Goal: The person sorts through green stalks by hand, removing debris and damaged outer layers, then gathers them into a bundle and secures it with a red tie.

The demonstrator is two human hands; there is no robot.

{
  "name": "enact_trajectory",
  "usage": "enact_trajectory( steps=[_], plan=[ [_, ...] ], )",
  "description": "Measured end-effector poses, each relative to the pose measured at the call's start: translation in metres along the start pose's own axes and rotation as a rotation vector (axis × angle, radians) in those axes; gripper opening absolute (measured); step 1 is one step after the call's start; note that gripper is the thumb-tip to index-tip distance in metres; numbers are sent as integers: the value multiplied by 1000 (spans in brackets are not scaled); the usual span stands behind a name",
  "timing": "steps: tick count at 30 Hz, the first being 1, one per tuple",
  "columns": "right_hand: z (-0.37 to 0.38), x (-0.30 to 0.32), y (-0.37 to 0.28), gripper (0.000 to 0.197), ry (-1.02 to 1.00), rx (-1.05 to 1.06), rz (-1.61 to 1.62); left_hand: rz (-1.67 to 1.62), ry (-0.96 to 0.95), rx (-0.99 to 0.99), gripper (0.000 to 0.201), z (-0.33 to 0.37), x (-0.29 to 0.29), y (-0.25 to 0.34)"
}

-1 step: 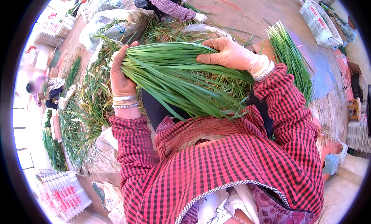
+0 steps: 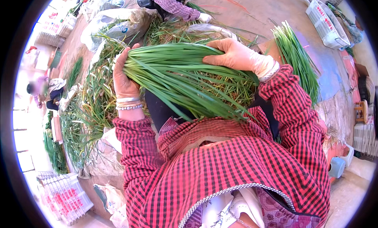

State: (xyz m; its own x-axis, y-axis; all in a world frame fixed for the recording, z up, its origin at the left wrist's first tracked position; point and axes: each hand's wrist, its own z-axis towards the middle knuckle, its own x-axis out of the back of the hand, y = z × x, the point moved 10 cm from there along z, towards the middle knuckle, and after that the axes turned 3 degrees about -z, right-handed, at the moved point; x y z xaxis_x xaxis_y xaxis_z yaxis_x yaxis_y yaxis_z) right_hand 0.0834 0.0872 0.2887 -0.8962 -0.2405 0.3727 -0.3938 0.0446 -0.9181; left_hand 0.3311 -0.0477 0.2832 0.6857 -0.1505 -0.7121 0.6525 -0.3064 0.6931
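Big heap of loose greens [image 2: 96,104] on the floor [image 2: 254,11]. Leafy bunch [image 2: 173,68] is up over the lap [image 2: 155,108]. Second bunch [image 2: 297,62] lies off right. Left hand [image 2: 125,72] grasps the leafy bunch's pale end; right hand [image 2: 232,56] pinches its leaves, far fingers probably underneath, hidden from here.

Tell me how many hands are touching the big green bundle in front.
2: the left hand at the paler end of the green bundle, the right hand further along it.

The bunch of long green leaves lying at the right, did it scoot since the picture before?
No, the lying bunch hasn't visibly moved: it stays in the same spot relative to the white crate.
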Motion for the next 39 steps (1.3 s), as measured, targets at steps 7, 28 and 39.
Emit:
enact_trajectory(
  steps=[7,28,39],
  plan=[
    [-59,87,130,31,305,-342,24,-87,413,-145,35,-27,181,26],
    [1,-80,28,47,158,153,-472,-246,643,-38,46,-38,218,-22],
    [2,-90,16,25,37,221,-475,-163,495,-261,34,-30,154,1]
  ],
)
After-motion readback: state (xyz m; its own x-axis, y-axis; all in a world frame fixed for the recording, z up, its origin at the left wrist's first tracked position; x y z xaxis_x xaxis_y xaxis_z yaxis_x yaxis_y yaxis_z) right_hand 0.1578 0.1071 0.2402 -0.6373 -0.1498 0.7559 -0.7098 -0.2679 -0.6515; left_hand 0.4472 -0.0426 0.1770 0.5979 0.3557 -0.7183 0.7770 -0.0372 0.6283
